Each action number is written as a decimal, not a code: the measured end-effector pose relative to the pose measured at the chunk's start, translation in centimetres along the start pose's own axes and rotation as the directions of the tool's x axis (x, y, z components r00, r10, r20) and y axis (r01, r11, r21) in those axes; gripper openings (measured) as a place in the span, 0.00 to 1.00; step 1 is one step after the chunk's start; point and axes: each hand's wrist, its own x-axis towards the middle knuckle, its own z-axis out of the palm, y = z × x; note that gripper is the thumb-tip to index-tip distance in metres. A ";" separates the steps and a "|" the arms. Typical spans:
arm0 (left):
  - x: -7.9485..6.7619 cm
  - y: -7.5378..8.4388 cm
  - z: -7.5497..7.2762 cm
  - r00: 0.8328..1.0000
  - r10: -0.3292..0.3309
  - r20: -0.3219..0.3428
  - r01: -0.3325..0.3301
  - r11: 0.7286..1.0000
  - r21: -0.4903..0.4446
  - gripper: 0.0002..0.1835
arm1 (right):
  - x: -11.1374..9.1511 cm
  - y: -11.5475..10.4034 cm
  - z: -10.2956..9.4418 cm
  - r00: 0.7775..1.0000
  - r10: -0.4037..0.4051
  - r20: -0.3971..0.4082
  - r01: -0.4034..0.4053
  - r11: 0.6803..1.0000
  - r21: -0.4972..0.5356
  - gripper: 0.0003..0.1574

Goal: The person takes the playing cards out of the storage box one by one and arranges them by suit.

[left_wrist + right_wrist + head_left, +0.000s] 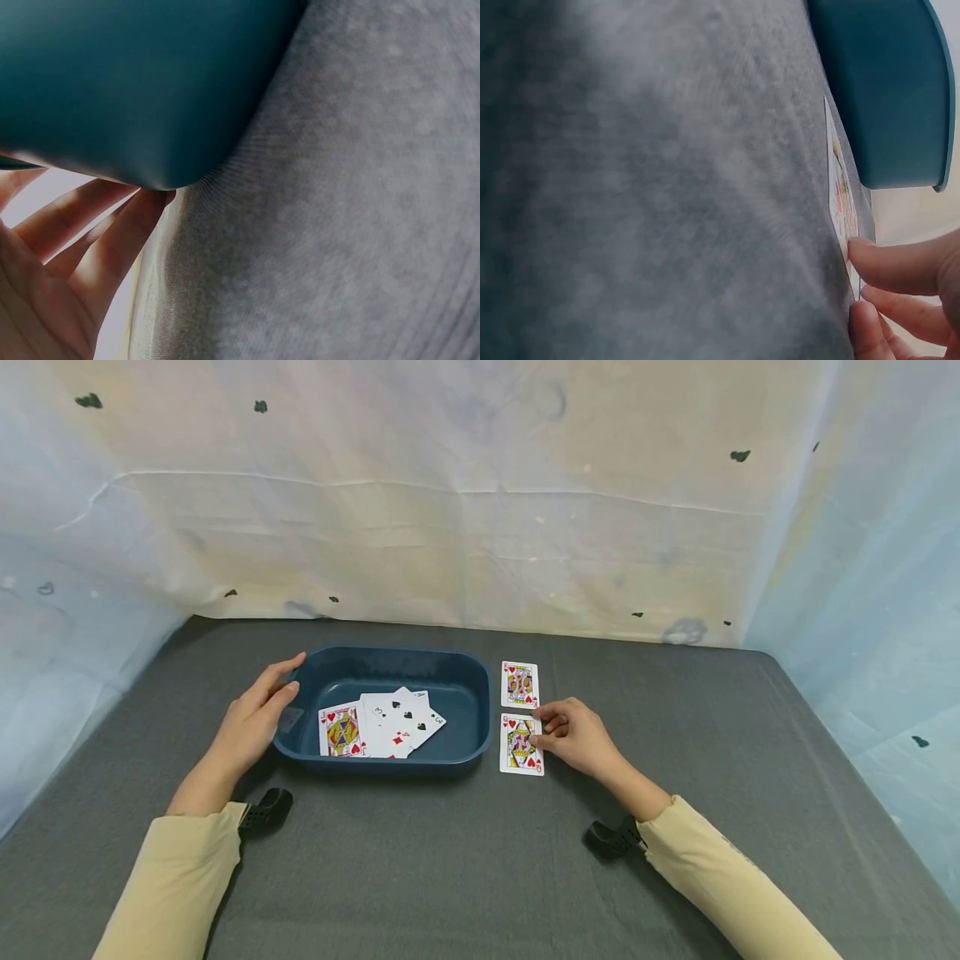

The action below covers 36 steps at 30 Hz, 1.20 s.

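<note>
Blue tub (420, 767), two cards (517, 743) alongside

A hearts card (517, 745), probably the queen, lies beside the tray (463, 697).

A playing card (835, 180) is seen nearly edge-on, laid on the grey cloth of the counter (675, 217), with red and yellow print shown on its face. One end is touched by the thumb of the right hand (911, 296), below which bent fingers are bunched. A teal bin (889, 90) is placed just beside the card, backed by a pale surface (907, 214).
</note>
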 end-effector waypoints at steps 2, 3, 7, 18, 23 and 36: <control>0.0 0.0 0.0 1.000 0.002 0.001 -0.002 1.000 -0.003 0.29 | 0.1 -0.2 0.1 1.000 0.000 -0.004 0.000 1.000 -0.009 0.21; 0.0 -0.1 0.0 1.000 0.004 0.001 -0.004 1.000 -0.004 0.29 | 0.1 -0.2 0.1 1.000 -0.001 -0.006 0.001 1.000 -0.012 0.22; -0.1 -0.2 -0.1 1.000 0.008 0.001 -0.008 1.000 -0.008 0.29 | 0.4 -0.9 0.3 0.999 0.024 -0.022 -0.023 1.000 0.009 0.21; -0.1 -0.3 0.0 1.000 0.008 0.000 -0.008 1.000 -0.002 0.29 | 2.5 -5.9 0.2 0.997 0.011 -0.083 0.011 0.966 0.258 0.20; -0.1 -0.3 0.1 1.000 0.005 -0.001 -0.005 1.000 0.001 0.29 | 3.3 -8.1 1.0 0.998 -0.023 -0.053 0.041 0.933 0.358 0.19; -0.1 0.0 0.1 1.000 -0.007 -0.001 0.007 1.000 0.004 0.29 | 5.8 -13.1 5.4 0.999 -0.004 0.052 -0.024 0.844 0.536 0.20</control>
